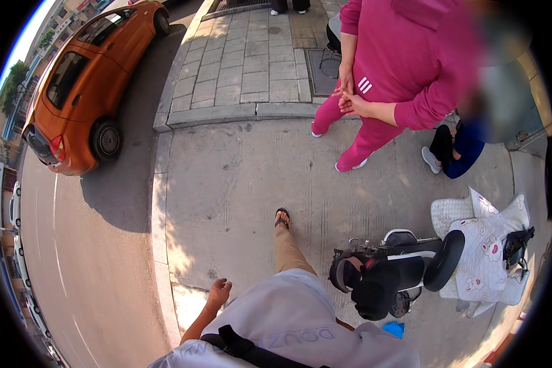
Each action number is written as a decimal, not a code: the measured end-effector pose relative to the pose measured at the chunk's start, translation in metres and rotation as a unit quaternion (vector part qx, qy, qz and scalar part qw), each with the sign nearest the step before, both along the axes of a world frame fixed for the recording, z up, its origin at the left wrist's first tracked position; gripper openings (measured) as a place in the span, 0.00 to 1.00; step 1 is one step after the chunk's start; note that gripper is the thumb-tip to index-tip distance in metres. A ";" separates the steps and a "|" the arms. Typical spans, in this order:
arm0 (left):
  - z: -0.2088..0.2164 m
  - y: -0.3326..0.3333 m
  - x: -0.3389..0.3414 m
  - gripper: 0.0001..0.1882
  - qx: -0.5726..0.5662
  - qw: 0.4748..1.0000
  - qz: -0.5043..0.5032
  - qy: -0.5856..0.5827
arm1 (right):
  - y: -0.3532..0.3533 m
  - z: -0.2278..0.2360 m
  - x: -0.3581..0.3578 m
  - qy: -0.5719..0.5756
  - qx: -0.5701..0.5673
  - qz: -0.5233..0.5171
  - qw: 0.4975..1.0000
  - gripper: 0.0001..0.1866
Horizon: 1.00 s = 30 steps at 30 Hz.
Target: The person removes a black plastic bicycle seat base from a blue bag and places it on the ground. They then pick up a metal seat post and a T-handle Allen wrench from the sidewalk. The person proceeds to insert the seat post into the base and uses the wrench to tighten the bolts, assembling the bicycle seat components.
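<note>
My left hand [219, 291] hangs at my side near the kerb with its fingers loosely bent and nothing visible in it. It touches nothing; the concrete pavement [227, 202] lies below. My right hand is out of view, and only a sliver of that arm shows beside my grey shirt [276, 313]. One foot in a dark flip-flop [281, 218] is forward on the pavement. To my right stands an electric scooter [405, 270] with a black seat and a quilted, bunny-patterned wind cover [481, 251] over its front.
A person in a magenta tracksuit [386, 67] stands ahead, hands together. Behind, someone in dark blue [466, 153] is low down. An orange car [86, 92] is on the road left of the kerb [160, 221]. A raised paved step [227, 115] crosses ahead; a blue scrap [394, 330] lies by the scooter.
</note>
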<state>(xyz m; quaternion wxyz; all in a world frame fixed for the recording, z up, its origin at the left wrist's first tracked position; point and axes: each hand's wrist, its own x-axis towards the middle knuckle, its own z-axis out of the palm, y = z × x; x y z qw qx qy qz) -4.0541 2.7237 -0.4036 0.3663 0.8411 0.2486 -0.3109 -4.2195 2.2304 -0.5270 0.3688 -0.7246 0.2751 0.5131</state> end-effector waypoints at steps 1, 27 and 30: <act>0.026 -0.011 0.032 0.29 0.016 1.000 -0.011 0.014 | -0.003 -0.013 0.032 -0.037 0.001 0.015 0.999 0.18; -0.046 -0.019 1.086 0.19 0.047 0.979 -0.114 -0.162 | -0.045 0.026 0.869 -0.010 0.008 -0.236 0.972 0.20; 0.016 -0.113 1.254 0.22 -0.070 0.977 -0.055 -0.192 | -0.077 0.040 0.985 0.033 0.019 -0.315 0.948 0.19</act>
